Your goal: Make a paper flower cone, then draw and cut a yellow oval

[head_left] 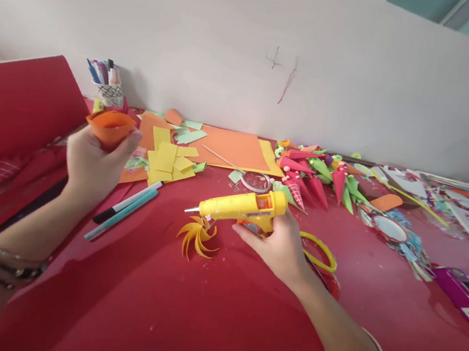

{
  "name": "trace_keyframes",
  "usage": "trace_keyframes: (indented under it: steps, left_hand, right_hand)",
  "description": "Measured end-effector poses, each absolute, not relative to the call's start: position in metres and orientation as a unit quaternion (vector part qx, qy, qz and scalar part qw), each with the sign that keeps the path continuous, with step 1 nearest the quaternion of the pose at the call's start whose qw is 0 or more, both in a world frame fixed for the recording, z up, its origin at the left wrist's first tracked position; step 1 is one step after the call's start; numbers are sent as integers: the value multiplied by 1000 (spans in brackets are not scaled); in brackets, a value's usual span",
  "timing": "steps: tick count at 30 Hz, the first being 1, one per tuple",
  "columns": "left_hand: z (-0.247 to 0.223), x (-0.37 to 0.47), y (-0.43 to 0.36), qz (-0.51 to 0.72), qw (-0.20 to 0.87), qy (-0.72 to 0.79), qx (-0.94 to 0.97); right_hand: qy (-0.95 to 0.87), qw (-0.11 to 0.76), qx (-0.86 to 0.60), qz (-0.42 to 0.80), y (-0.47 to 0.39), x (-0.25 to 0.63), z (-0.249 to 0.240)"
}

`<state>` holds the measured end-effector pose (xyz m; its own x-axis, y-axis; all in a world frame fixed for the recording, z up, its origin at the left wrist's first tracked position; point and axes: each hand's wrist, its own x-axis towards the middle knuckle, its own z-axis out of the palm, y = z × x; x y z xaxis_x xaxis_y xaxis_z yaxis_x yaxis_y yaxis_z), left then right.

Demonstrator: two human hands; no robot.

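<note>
At the left, my left hand point(94, 159) is closed around an orange paper cone point(110, 129), its open mouth facing up. My right hand point(283, 245) grips a yellow glue gun point(238, 206) by the handle, with the metal nozzle pointing left. Just below the nozzle lies a curled yellow paper piece point(195, 237) with curved, petal-like strips, on the red table point(177, 309). Whether the gun touches the curled piece is hard to tell. My fingers hide most of the gun's handle.
Two markers point(126, 209) lie by my left forearm. Behind are yellow paper pieces point(170, 156), an orange sheet point(234, 146) and a patterned pen cup point(112, 92). Several paper cones point(318, 180) are heaped back right, with scissors point(320, 251) behind my right hand and a purple object point(460, 294) farther right.
</note>
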<state>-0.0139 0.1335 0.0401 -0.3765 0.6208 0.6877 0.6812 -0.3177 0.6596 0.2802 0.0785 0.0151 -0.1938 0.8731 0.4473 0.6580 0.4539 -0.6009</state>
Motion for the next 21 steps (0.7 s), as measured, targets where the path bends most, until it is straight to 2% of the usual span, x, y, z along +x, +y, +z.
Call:
trace_keyframes:
  steps: [5, 15, 21]
  left_hand:
    - [46, -50, 174, -415, 52, -659, -625]
    - [46, -75, 192, -231, 44, -715, -658]
    - [63, -63, 185, -121, 26, -730, -672]
  right_hand:
    - [-762, 383, -502, 142, 82, 282, 12]
    - [-767, 383, -495, 142, 90, 284, 5]
    - [-757, 383, -518, 114, 96, 287, -1]
